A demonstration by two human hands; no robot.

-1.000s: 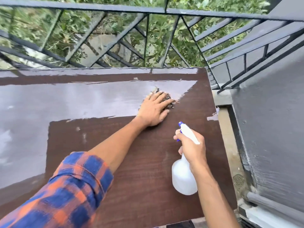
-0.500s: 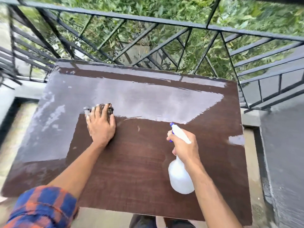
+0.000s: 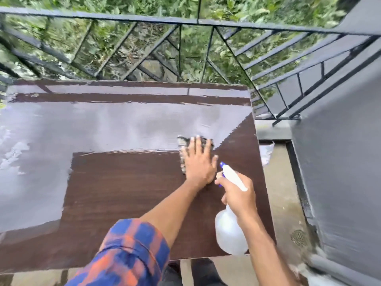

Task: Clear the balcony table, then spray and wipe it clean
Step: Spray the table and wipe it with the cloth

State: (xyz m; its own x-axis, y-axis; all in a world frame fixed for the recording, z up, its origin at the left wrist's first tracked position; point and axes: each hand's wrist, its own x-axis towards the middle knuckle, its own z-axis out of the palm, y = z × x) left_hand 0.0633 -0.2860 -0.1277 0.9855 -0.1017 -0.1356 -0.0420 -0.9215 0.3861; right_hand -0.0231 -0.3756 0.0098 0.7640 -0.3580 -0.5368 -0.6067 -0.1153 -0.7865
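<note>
The dark brown wooden table (image 3: 123,199) fills the view, with a wet shiny band across its far half and left side. My left hand (image 3: 199,159) lies flat, fingers spread, pressing a dark patterned cloth (image 3: 183,144) onto the table towards its right side, at the edge of the wet band. Just to the right, my right hand (image 3: 237,193) grips the neck of a white spray bottle (image 3: 229,232) with a blue nozzle, held above the table's right front part.
A black metal railing (image 3: 185,23) runs behind the table and along the right, with green foliage beyond. A grey wall (image 3: 340,162) stands at the right, a concrete floor strip with a drain (image 3: 299,237) beside it. A whitish object (image 3: 267,153) lies past the table's right edge.
My left hand has swept the cloth from the table's left part back to the right side. The right hand with the spray bottle has stayed about where it was.
</note>
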